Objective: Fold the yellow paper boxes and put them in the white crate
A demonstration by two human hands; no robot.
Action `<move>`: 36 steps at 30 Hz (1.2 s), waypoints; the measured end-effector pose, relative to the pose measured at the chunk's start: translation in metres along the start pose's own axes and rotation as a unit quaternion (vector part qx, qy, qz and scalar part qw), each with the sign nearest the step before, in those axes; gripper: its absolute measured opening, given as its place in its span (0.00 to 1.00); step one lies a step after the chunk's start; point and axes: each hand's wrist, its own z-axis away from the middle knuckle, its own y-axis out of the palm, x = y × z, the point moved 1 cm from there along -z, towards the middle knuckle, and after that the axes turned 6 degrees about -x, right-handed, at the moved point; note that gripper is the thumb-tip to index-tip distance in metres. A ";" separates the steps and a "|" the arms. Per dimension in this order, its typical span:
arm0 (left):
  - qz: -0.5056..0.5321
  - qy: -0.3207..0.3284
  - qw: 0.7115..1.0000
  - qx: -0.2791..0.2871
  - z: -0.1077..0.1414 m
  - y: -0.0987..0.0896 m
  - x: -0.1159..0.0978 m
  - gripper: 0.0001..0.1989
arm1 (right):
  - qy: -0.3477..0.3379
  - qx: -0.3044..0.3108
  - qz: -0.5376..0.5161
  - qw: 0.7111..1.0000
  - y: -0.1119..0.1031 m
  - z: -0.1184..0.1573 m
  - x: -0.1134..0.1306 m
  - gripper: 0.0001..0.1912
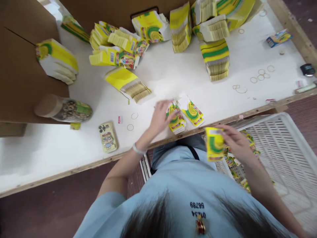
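Observation:
My right hand (235,142) grips a small yellow and green carton (214,145) beyond the table's front edge, above a white basket. The carton is pinched at its side near the top. My left hand (161,116) is slightly blurred and lies over the left side of a small pile of flat yellow cartons (177,123). Its thumb and fingers are apart, and part of the pile is hidden under them. Just to the right, a second pile of flat cartons (193,113) lies on the white table (170,74).
The white plastic basket (284,145) at lower right contains several cartons. Stacked cartons (214,59) line the table's back. Rubber bands (261,77) lie at right. A phone (108,137) and a lidded jar (70,109) are at left, beside large cardboard boxes (29,76).

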 end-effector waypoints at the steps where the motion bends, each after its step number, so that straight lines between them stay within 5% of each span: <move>1: -0.028 -0.023 0.999 -0.035 -0.022 0.001 0.016 0.28 | -0.018 -0.036 0.090 0.995 -0.026 0.000 -0.006 0.25; 4: -0.032 -0.101 0.994 -0.016 -0.073 0.004 0.057 0.25 | -0.053 -0.091 0.392 0.914 -0.089 0.002 -0.025 0.33; 7: -0.006 -0.092 0.994 0.061 -0.091 0.004 0.071 0.12 | -0.117 -0.157 0.509 0.838 -0.102 -0.001 -0.028 0.42; 9: -0.013 -0.020 0.999 0.045 -0.089 -0.001 0.065 0.14 | -0.176 -0.152 0.460 0.857 -0.078 -0.011 -0.016 0.40; 12: -0.018 0.048 0.999 -0.019 -0.076 -0.015 0.042 0.16 | -0.258 -0.147 0.309 0.904 -0.005 -0.039 0.015 0.34; 16: -0.009 0.014 0.997 -0.074 -0.059 -0.037 -0.003 0.21 | -0.356 -0.143 0.143 0.912 0.105 -0.076 0.054 0.30; 19: 0.009 0.003 0.994 -0.109 -0.049 -0.054 -0.034 0.23 | -0.348 -0.132 0.090 0.924 0.151 -0.087 0.066 0.28; 23: 0.108 -0.007 0.988 -0.114 -0.031 -0.060 -0.051 0.26 | -0.306 -0.115 0.023 0.945 0.154 -0.079 0.067 0.25; 28: 0.253 0.054 0.965 0.039 0.010 -0.008 -0.056 0.48 | -0.268 -0.146 -0.066 0.950 0.136 -0.057 0.071 0.24; 32: 0.331 0.038 0.941 0.065 0.032 0.025 -0.064 0.41 | -0.252 -0.150 -0.061 0.954 0.132 -0.048 0.073 0.23; 36: 0.353 -0.027 0.935 -0.001 0.039 0.023 -0.067 0.32 | -0.228 -0.136 -0.109 0.958 0.129 -0.044 0.071 0.20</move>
